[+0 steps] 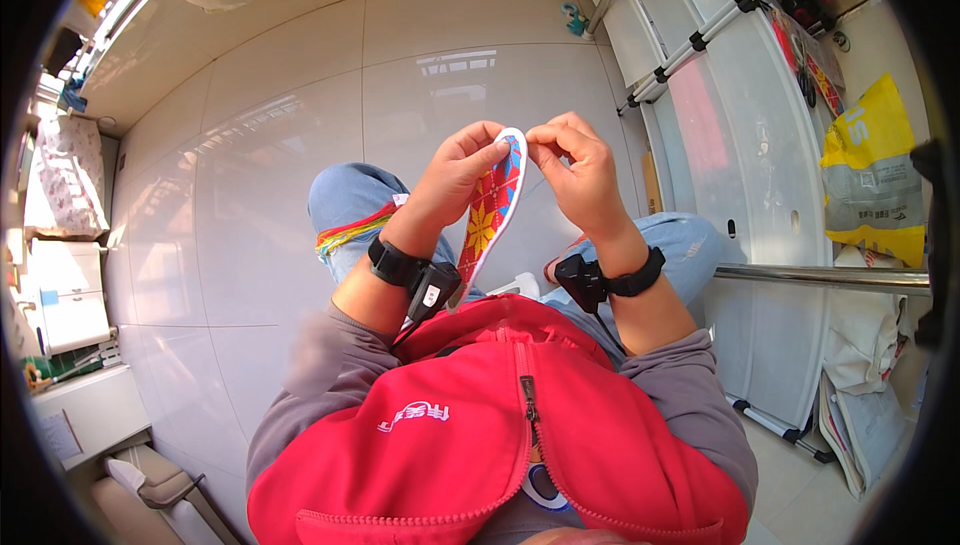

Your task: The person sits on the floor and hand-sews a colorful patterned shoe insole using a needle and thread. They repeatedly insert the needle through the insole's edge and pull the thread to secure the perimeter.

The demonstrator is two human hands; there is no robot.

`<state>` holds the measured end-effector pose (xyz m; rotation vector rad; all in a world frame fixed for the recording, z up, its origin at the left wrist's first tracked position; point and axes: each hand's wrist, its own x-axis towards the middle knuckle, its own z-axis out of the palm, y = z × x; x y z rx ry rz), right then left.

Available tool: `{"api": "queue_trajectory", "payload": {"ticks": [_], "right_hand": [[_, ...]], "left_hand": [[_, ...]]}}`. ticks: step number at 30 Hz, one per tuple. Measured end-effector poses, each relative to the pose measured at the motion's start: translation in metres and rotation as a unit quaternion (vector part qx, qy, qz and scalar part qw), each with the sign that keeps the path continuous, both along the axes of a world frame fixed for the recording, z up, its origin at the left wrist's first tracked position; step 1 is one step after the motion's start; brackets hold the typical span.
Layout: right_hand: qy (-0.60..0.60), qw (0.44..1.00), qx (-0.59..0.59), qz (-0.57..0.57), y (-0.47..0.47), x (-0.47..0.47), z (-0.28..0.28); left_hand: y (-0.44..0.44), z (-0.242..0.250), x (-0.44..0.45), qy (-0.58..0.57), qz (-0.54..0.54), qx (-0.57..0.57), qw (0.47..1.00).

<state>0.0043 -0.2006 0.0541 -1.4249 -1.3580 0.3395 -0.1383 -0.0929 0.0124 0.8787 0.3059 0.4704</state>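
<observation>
My left hand [466, 170] grips a patterned shoe insole [487, 207] near its upper end, thumb on its face. The insole is red, blue and yellow with a white edge, and hangs slanting down towards my lap. At the insole's upper right edge is my right hand [574, 162], its thumb and fingertips pinched together; whether they hold a thread or needle is too small to tell. Several strands of red, yellow and green thread [352, 234] lie over my left knee, with a small white tag [400, 200] beside them.
Translucent storage drawers [765, 185] and a metal rail [825, 277] stand close on my right, with a yellow and grey plastic bag [874, 170] beyond. A small teal object [575, 20] is on the tiled floor [277, 117]. White furniture [94, 410] stands at the left.
</observation>
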Motion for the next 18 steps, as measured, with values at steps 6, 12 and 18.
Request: {"api": "queue_trajectory", "payload": {"ticks": [6,12,18], "right_hand": [[0.273,0.961,-0.043,0.008,0.005,-0.002,-0.016],[0.182,0.981,-0.056,0.038,0.001,0.000,-0.018],[-0.119,0.992,0.012,-0.039,0.006,-0.003,-0.013]], "left_hand": [[-0.004,0.002,0.002,0.081,0.063,0.151,0.983],[-0.006,0.003,0.002,0.102,0.070,0.164,0.979],[-0.011,0.003,0.004,0.087,0.080,0.175,0.977]]}}
